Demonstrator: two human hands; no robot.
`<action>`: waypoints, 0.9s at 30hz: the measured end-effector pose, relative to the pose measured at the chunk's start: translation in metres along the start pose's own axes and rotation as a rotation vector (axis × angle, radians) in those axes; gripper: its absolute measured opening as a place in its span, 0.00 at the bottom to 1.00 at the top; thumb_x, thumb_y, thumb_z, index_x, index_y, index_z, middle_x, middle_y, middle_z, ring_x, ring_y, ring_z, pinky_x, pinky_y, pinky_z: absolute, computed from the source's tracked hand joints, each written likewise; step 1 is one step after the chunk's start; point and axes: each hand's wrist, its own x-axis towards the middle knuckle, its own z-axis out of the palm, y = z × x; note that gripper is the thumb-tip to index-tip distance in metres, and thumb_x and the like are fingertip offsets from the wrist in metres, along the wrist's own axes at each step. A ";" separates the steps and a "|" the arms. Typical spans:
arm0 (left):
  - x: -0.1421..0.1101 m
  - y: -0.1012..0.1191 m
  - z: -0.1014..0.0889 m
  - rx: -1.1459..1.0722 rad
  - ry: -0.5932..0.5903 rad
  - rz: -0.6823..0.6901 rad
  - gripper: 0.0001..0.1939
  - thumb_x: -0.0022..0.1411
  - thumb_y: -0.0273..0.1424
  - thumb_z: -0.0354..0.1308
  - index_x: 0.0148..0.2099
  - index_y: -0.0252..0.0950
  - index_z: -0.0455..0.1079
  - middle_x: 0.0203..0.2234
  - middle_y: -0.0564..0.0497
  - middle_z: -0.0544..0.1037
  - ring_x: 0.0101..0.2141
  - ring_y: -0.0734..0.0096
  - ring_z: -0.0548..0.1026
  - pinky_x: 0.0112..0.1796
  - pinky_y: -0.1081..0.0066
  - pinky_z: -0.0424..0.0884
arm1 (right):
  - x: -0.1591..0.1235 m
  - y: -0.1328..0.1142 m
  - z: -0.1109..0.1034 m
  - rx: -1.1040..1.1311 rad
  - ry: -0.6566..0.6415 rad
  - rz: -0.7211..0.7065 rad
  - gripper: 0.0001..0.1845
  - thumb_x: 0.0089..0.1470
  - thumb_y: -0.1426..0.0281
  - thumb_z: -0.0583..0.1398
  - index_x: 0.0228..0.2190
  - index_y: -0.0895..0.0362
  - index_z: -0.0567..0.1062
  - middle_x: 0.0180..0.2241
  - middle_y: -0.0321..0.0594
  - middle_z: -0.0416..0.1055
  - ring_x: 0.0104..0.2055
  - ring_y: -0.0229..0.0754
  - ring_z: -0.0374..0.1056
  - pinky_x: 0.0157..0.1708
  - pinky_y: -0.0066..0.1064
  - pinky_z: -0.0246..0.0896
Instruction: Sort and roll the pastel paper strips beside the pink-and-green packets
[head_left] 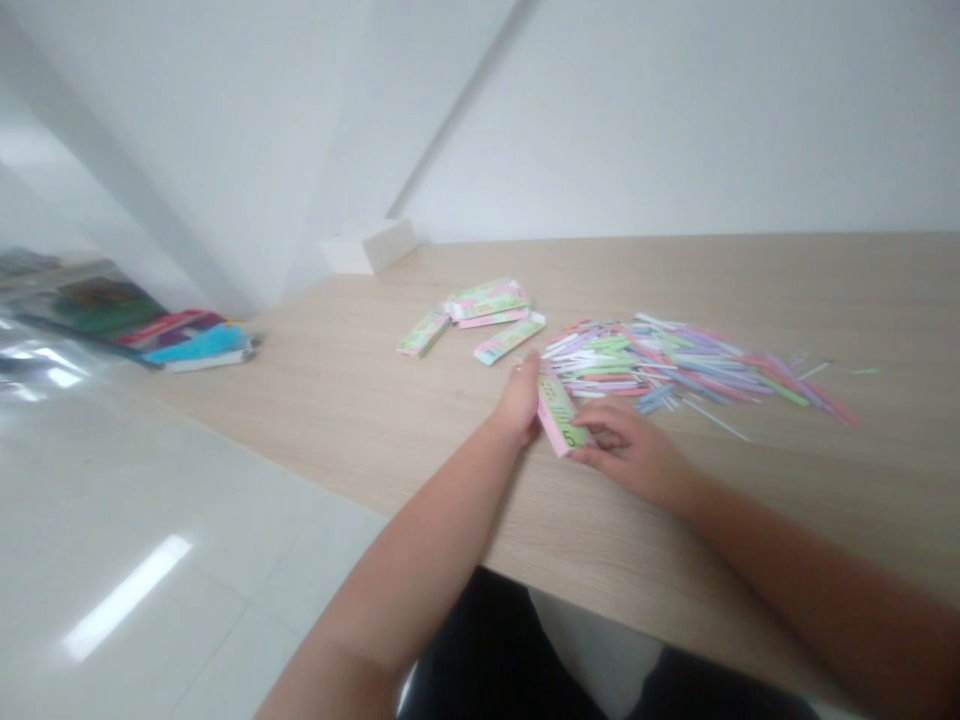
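A person's left hand [519, 400], fingers pressed together, stands edge-on against a pink-and-green packet [561, 412] on a light wood table [315, 400], while the right hand [630, 452] curls its fingers over the packet's lower end, pinching it between fingertips and table. Just right of the packet lies a loose heap of pastel strips [675, 370]. Three similar packets [487, 300] sit above, and a white box [367, 245] stands at the table's far corner.

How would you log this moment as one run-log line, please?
left hand: beside box | right hand: gripping box | nearby: coloured paper strips | surface: wooden table
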 end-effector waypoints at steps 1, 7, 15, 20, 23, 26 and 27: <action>-0.003 0.002 0.002 0.017 -0.029 -0.027 0.26 0.73 0.46 0.51 0.52 0.26 0.75 0.32 0.39 0.81 0.32 0.58 0.80 0.43 0.62 0.75 | 0.000 0.000 -0.002 -0.008 -0.017 -0.007 0.16 0.60 0.62 0.67 0.49 0.49 0.77 0.52 0.46 0.73 0.53 0.51 0.73 0.39 0.39 0.79; -0.017 0.015 0.009 0.029 -0.157 -0.176 0.42 0.72 0.58 0.35 0.55 0.27 0.76 0.41 0.36 0.83 0.43 0.54 0.82 0.48 0.62 0.76 | 0.002 -0.002 -0.013 -0.132 -0.125 -0.152 0.22 0.67 0.69 0.60 0.60 0.46 0.72 0.62 0.44 0.71 0.66 0.51 0.65 0.66 0.54 0.60; -0.012 0.006 -0.008 0.193 -0.337 -0.310 0.31 0.75 0.49 0.44 0.56 0.28 0.74 0.38 0.39 0.83 0.37 0.59 0.82 0.43 0.63 0.78 | -0.002 0.006 -0.004 -0.026 -0.068 -0.040 0.15 0.66 0.66 0.61 0.53 0.46 0.76 0.62 0.43 0.68 0.65 0.51 0.65 0.53 0.44 0.77; -0.005 -0.005 -0.022 0.314 -0.320 -0.136 0.14 0.66 0.28 0.61 0.53 0.29 0.75 0.44 0.39 0.83 0.39 0.63 0.82 0.45 0.64 0.78 | -0.001 0.014 -0.003 -0.168 -0.054 -0.033 0.24 0.66 0.66 0.58 0.62 0.44 0.69 0.66 0.44 0.65 0.66 0.56 0.65 0.61 0.56 0.69; 0.001 0.006 -0.027 0.491 -0.174 0.115 0.17 0.63 0.30 0.64 0.53 0.31 0.74 0.49 0.39 0.81 0.43 0.61 0.82 0.47 0.63 0.77 | -0.004 0.016 0.000 -0.149 -0.092 0.048 0.36 0.66 0.66 0.58 0.70 0.41 0.55 0.71 0.45 0.55 0.62 0.56 0.69 0.55 0.52 0.76; 0.010 0.035 -0.032 0.851 0.138 0.404 0.20 0.65 0.37 0.62 0.56 0.35 0.73 0.49 0.42 0.81 0.45 0.58 0.81 0.47 0.62 0.76 | -0.007 0.019 0.002 -0.088 -0.105 0.119 0.42 0.65 0.66 0.59 0.72 0.40 0.48 0.73 0.46 0.49 0.56 0.51 0.75 0.48 0.44 0.81; 0.013 0.047 -0.036 0.974 0.254 0.450 0.19 0.67 0.39 0.58 0.56 0.35 0.72 0.47 0.43 0.82 0.44 0.57 0.81 0.46 0.61 0.76 | -0.007 0.019 0.003 -0.089 -0.110 0.126 0.43 0.64 0.66 0.60 0.72 0.40 0.47 0.73 0.46 0.48 0.55 0.50 0.75 0.48 0.43 0.81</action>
